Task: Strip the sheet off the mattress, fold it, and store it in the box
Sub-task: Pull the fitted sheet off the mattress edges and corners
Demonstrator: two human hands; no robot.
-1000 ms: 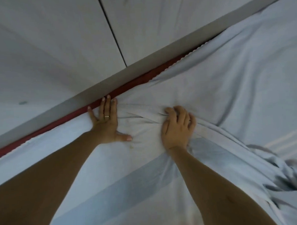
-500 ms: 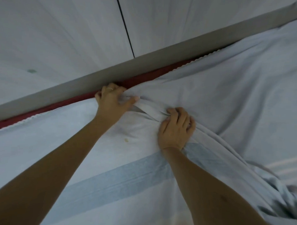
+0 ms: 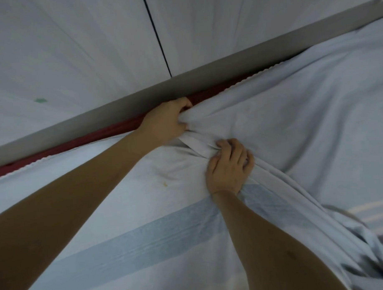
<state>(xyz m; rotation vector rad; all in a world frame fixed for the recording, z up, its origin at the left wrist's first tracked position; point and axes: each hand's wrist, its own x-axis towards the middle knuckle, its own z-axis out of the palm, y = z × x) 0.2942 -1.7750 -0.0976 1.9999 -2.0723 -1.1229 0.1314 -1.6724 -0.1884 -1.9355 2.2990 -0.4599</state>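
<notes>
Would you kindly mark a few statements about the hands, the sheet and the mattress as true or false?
1. The left hand grips the sheet right beside the red strip. True.
2. The right hand lies flat and open on the mattress. False: its fingers are curled round a bunched fold of the sheet.
3. A blue stripe runs across the uncovered part of the mattress. True.
4. The sheet is folded into a neat square. False: it lies loose and creased across the mattress.
</notes>
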